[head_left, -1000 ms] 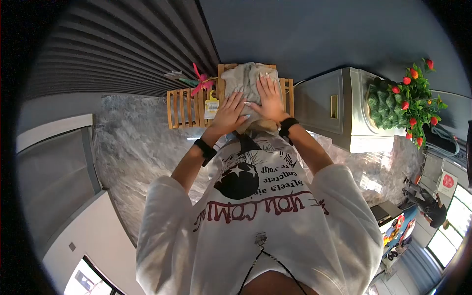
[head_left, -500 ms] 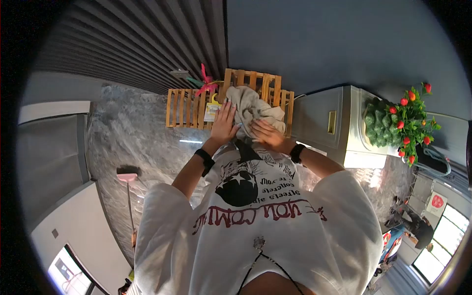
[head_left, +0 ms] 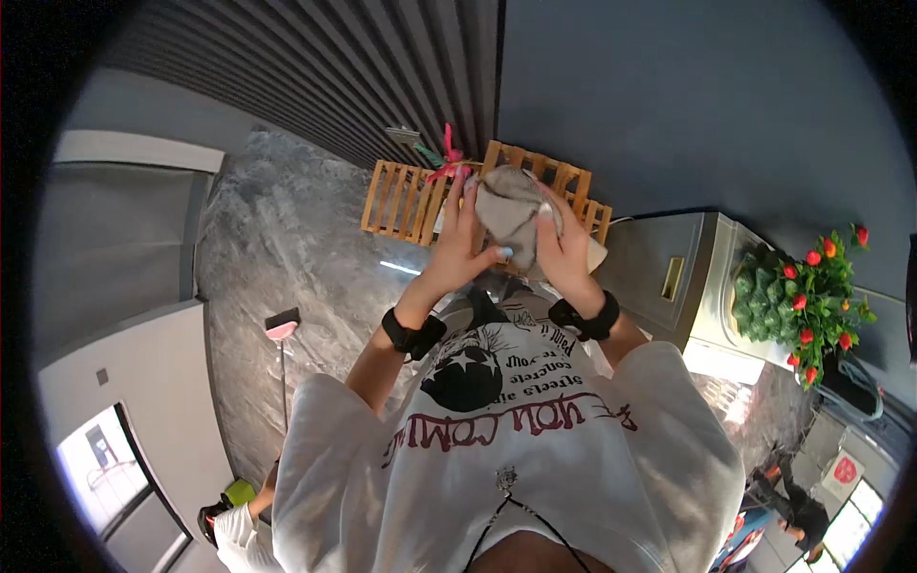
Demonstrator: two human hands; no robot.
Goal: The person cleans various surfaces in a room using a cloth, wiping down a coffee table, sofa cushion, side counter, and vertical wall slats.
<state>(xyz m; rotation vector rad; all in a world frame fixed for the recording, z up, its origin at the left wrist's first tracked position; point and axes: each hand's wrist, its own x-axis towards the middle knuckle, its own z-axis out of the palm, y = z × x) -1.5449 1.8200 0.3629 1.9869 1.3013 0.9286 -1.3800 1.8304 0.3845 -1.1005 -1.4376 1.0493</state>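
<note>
A crumpled beige-grey cloth [head_left: 511,202] is bunched up between my hands, above the slatted wooden rack [head_left: 387,199]. My left hand [head_left: 460,246] presses along its left side, fingers pointing forward and the thumb reaching inward. Round the right side, my right hand [head_left: 565,250] grips the cloth with bent fingers. A pink artificial flower [head_left: 449,160] sits just beyond my left fingertips. Most of the white-and-yellow tag on the rack is hidden behind my left hand.
To the right stands a grey cabinet [head_left: 659,272] bearing a green-leaved plant with red fruit [head_left: 812,306]. A pink-headed broom [head_left: 282,329] is on the floor at left, near another person's white sleeve [head_left: 239,535]. A further person [head_left: 798,506] appears far right.
My hands have gone from lying flat on the spread cloth to gathering it between them in a more compact bundle. The view has shifted, and a person shows more at lower left.
</note>
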